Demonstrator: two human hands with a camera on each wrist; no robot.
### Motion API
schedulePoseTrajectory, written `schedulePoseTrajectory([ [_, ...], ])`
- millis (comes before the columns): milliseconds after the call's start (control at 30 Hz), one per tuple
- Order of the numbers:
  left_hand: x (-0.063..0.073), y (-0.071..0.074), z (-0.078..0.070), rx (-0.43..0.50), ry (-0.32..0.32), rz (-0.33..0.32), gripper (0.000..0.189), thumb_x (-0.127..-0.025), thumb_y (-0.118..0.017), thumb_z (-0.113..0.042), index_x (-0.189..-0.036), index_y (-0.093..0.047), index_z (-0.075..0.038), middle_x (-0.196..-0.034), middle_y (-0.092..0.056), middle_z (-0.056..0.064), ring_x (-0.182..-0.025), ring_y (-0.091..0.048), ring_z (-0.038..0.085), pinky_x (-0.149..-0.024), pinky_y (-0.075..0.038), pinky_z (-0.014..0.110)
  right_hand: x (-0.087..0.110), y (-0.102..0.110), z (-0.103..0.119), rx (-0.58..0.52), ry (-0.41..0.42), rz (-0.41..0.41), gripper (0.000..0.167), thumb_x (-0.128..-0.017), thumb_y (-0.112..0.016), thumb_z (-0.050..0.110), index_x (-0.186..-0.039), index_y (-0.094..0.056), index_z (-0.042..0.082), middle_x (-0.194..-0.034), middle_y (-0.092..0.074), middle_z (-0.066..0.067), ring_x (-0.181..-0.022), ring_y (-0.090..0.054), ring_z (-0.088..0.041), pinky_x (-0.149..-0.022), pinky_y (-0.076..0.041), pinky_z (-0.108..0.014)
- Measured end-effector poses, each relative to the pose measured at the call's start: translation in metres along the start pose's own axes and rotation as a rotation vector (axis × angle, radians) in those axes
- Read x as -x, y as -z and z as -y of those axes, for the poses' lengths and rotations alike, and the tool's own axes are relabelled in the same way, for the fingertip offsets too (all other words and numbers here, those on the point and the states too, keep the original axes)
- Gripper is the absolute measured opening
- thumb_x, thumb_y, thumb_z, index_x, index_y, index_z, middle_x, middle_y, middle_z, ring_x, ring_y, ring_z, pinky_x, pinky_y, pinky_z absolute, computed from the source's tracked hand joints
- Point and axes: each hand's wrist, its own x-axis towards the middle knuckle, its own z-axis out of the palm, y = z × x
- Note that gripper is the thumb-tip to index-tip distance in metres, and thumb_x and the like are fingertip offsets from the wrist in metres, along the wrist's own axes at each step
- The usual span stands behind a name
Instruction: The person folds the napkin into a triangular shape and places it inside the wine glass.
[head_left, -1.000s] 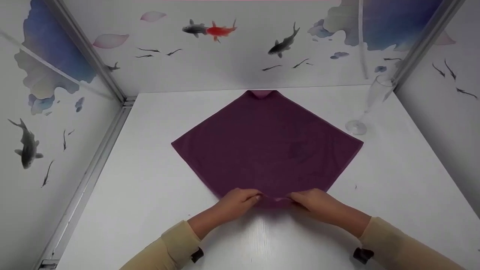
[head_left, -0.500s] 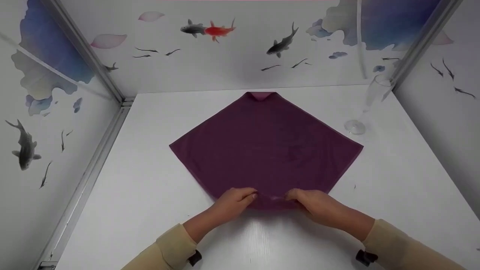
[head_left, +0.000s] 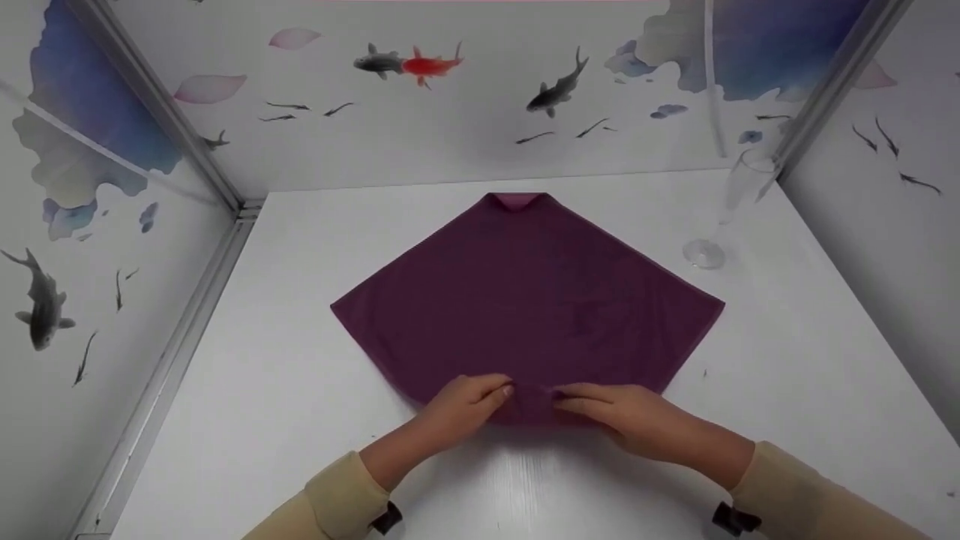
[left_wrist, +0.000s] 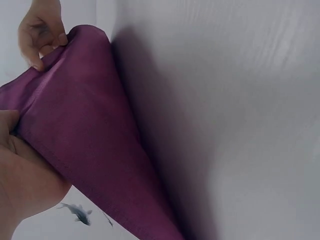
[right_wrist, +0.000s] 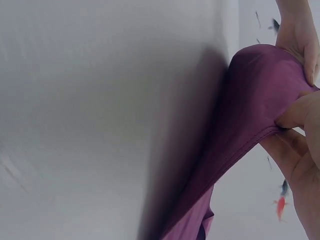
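Observation:
In the head view a dark purple square cloth (head_left: pixel 525 300) lies diamond-wise on the white table, its far corner folded over to show a lighter side. My left hand (head_left: pixel 461 409) pinches the near edge between thumb and fingers. To the right of it, my right hand (head_left: pixel 641 420) grips the same edge, its fingertips a short gap from the left ones. Seen from the left wrist, the near part of the cloth (left_wrist: pixel 85 120) is raised off the table and hangs in a rounded fold. The right wrist view shows the right thumb pressing on the stitched hem.
A clear stemmed glass (head_left: pixel 705 253) stands at the back right, close to the cloth's right corner. White panels printed with fish (head_left: pixel 559 90) enclose the table (head_left: pixel 285 420) at the back and both sides, with metal rails (head_left: pixel 202 300) along the left.
The cloth has shifted slightly toward me, its far corner now farther from the back panel. My right fingertips have moved left along the edge, nearer the left hand, and their grip has changed.

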Motion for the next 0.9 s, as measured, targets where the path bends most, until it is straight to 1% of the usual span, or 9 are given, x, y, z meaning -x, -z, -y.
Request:
schedulePoseTrajectory([
  [100,-0.002,0.004,-0.003,0.009,-0.01,-0.005,0.027,-0.104,-0.047,-0.029,-0.085,-0.055,-0.012,-0.065,-0.039,-0.01,-0.058,-0.037,0.006,-0.058,-0.034,0.025,-0.003,0.008,0.0,-0.032,0.001,-0.006,0.067,-0.079,-0.069,-0.012,-0.139,-0.053,0.011,-0.143,-0.05,-0.006,-0.111,-0.062,-0.017,-0.083,-0.053,-0.026],
  [200,-0.005,0.009,-0.005,0.022,-0.009,-0.013,0.025,-0.104,-0.048,-0.028,-0.099,-0.066,-0.011,-0.069,-0.046,-0.011,-0.063,-0.042,0.006,-0.063,-0.038,0.025,-0.007,0.015,-0.002,-0.046,0.021,-0.017,0.07,-0.076,-0.068,-0.016,-0.14,-0.052,0.008,-0.146,-0.047,-0.007,-0.111,-0.062,-0.016,-0.081,-0.052,-0.023],
  [267,-0.006,0.012,-0.005,0.034,-0.006,-0.016,0.026,-0.103,-0.049,-0.029,-0.111,-0.068,-0.013,-0.073,-0.051,-0.01,-0.067,-0.046,0.007,-0.066,-0.04,0.026,-0.01,0.02,-0.004,-0.048,0.033,-0.016,0.074,-0.073,-0.068,-0.019,-0.14,-0.051,0.007,-0.147,-0.046,-0.008,-0.108,-0.062,-0.014,-0.078,-0.052,-0.022],
  [333,-0.008,0.015,-0.005,0.037,-0.003,-0.02,0.028,-0.103,-0.05,-0.031,-0.119,-0.068,-0.017,-0.082,-0.06,-0.011,-0.074,-0.05,0.007,-0.07,-0.042,0.027,-0.012,0.024,-0.005,-0.044,0.038,-0.015,0.076,-0.072,-0.068,-0.021,-0.141,-0.05,0.005,-0.148,-0.044,-0.008,-0.104,-0.063,-0.014,-0.075,-0.051,-0.021],
  [467,-0.011,0.021,-0.002,0.033,0.01,-0.024,0.025,-0.101,-0.053,-0.035,-0.113,-0.068,-0.02,-0.091,-0.064,-0.011,-0.078,-0.052,0.009,-0.069,-0.043,0.028,-0.015,0.03,-0.011,-0.037,0.032,-0.017,0.078,-0.07,-0.067,-0.024,-0.141,-0.049,0.004,-0.149,-0.043,-0.009,-0.096,-0.064,-0.015,-0.073,-0.05,-0.022],
  [500,-0.012,0.023,0.0,0.031,0.015,-0.026,0.024,-0.1,-0.054,-0.036,-0.112,-0.068,-0.02,-0.092,-0.064,-0.011,-0.079,-0.052,0.009,-0.069,-0.043,0.027,-0.016,0.032,-0.012,-0.031,0.032,-0.022,0.078,-0.071,-0.068,-0.024,-0.141,-0.05,0.004,-0.149,-0.043,-0.01,-0.098,-0.064,-0.016,-0.073,-0.051,-0.022],
  [700,-0.014,0.032,0.013,0.018,0.05,-0.016,0.022,-0.099,-0.057,-0.036,-0.102,-0.067,-0.016,-0.081,-0.055,-0.01,-0.076,-0.051,0.009,-0.066,-0.041,0.027,-0.022,0.039,-0.019,-0.028,0.006,-0.03,0.072,-0.073,-0.065,-0.023,-0.139,-0.051,0.003,-0.149,-0.043,-0.009,-0.086,-0.064,-0.014,-0.07,-0.05,-0.022],
  [767,-0.013,0.037,0.017,0.022,0.053,-0.007,0.022,-0.099,-0.057,-0.033,-0.097,-0.066,-0.013,-0.077,-0.051,-0.01,-0.074,-0.049,0.009,-0.065,-0.04,0.026,-0.023,0.041,-0.02,-0.033,-0.02,-0.006,0.071,-0.075,-0.065,-0.022,-0.14,-0.05,0.003,-0.15,-0.042,-0.008,-0.085,-0.064,-0.013,-0.071,-0.051,-0.023],
  [900,-0.011,0.045,0.021,0.035,0.033,0.011,0.026,-0.101,-0.055,-0.029,-0.081,-0.055,-0.011,-0.07,-0.041,-0.009,-0.066,-0.042,0.007,-0.062,-0.036,0.026,-0.023,0.047,-0.019,-0.061,-0.087,0.073,0.074,-0.078,-0.065,-0.019,-0.145,-0.044,0.005,-0.153,-0.037,-0.006,-0.094,-0.064,-0.016,-0.076,-0.053,-0.028],
])
